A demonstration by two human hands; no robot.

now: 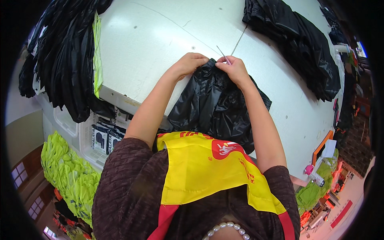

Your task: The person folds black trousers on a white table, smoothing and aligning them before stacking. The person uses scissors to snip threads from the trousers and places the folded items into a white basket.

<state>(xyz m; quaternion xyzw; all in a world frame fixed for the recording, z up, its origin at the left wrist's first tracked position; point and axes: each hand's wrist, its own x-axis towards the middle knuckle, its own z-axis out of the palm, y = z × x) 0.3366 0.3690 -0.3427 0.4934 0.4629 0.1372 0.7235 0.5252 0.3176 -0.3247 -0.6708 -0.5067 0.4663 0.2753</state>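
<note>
A shiny black garment (pixel 214 102) lies bunched from the white table (pixel 148 44) down toward my body, its gathered top edge raised between my hands. My left hand (pixel 188 66) pinches that edge on its left side, thumb and fingers together. Close beside it, my right hand (pixel 235 71) pinches the same edge from the right. A slim pointed metal tool (pixel 222 54) with a pinkish part also sits in my right hand, tip pointing up and away from the cloth; whether it is tweezers or snips I cannot tell.
Black garments (pixel 66 52) hang over the table's left end beside a neon-yellow strip (pixel 97 56). More folded black garments (pixel 296 46) lie at far right. Below left are a white basket (pixel 85 136) with packets and a neon-yellow cloth heap (pixel 72 176). A pink-capped bottle (pixel 315 177) stands at right.
</note>
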